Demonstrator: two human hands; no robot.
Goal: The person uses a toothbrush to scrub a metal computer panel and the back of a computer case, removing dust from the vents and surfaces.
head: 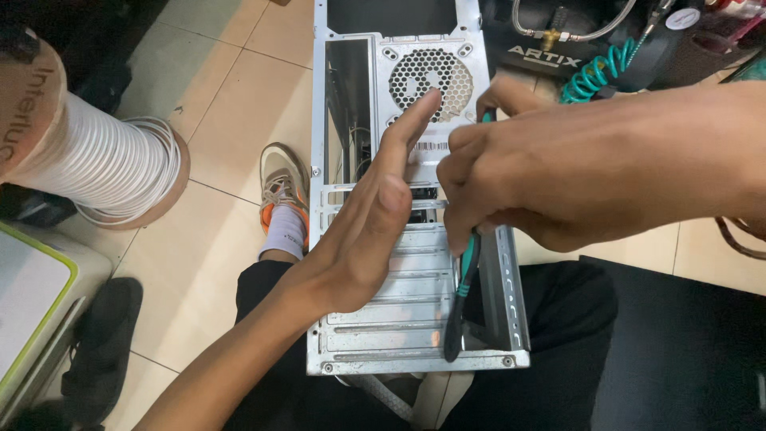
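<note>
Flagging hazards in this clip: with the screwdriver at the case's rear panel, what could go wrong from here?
1. The right hand grips the screwdriver while the left hand lies flat on the case right beside it; a slip could jab the left palm.
2. The case rests on the person's lap, not a bench, so pushing on the tool may tip or shift it.
3. The bare metal edges look sharp and could cut fingers.
</note>
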